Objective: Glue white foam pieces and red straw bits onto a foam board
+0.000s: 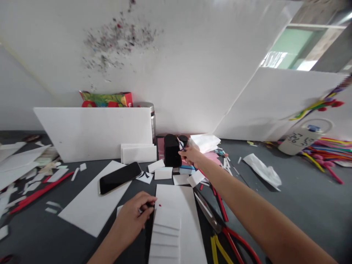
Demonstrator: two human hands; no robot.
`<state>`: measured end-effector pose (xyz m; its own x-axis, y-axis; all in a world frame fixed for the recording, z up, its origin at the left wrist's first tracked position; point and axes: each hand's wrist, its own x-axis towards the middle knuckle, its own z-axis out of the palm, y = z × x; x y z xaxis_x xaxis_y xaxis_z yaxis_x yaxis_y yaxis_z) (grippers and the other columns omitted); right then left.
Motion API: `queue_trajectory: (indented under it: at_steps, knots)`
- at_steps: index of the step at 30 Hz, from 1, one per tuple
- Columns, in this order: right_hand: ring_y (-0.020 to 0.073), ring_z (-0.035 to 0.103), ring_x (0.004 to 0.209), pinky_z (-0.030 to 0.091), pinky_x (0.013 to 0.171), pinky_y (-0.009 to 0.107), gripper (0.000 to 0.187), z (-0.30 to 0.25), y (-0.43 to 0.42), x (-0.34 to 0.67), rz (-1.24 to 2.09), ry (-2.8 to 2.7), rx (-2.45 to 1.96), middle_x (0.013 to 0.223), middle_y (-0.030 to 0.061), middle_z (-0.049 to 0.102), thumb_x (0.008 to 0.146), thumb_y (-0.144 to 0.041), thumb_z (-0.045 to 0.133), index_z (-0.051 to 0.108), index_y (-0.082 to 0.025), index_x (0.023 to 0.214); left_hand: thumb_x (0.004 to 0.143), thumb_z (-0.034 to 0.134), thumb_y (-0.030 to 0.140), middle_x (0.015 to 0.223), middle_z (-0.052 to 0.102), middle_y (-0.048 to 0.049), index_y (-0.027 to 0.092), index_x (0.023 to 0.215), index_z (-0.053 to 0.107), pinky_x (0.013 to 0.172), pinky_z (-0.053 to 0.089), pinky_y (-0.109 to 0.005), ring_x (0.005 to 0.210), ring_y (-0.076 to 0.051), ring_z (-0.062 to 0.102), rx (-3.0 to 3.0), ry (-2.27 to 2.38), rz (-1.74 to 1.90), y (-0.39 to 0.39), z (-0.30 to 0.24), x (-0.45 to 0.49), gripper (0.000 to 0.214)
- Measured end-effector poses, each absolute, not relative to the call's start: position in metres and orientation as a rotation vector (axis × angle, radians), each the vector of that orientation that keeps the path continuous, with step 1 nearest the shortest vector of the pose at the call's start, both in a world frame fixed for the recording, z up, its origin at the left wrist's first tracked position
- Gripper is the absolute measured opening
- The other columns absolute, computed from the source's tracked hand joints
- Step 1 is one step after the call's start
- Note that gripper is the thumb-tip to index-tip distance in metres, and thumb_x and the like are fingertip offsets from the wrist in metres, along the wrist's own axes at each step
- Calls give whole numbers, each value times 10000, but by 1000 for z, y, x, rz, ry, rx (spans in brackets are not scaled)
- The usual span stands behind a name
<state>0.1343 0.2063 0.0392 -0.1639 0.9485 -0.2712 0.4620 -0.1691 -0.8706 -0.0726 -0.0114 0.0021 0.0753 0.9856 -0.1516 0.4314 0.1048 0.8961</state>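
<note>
My right hand (189,154) reaches to the back, pinching a thin, dark, brush-like stick (180,144) beside an upright black container (172,150). The stick's lower end is hidden by my fingers. My left hand (136,212) is loosely bent at the left edge of a white board (176,194), its finger and thumb tips apart and nothing visible between them. Several overlapping white strips (165,234) lie like steps on the board, below a small red spot (160,205). Small folded white cards (163,173) lie just behind it.
Scissors with red handles (225,231) lie right of the board, under my right forearm. A phone (120,178) rests on a white sheet (92,205) to the left. A large white panel (93,135) leans before a steel bottle (153,123). Crumpled tissue (262,170) lies right.
</note>
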Motion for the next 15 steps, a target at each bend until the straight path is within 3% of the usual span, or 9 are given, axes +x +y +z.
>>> queue_trajectory:
  at_steps: [6,15]
  knots:
    - [235,642,1029,555,852,443,338,44,203,137,1363,-1672,-1666,1246,96,614,953,-325,607,583,-170,1252,869,520,351,931,606,-35,193,1031,696,470,489,-219,588,-117,546,1454,1520,774,-12,7,-71,286]
    - [231,646,1015,555,848,438,327,81,204,109,1200,-1951,-1386,1226,92,624,955,-334,603,592,-167,1236,852,513,296,981,620,-50,185,1038,691,450,489,-196,677,-138,581,1480,1533,778,-11,5,-71,280]
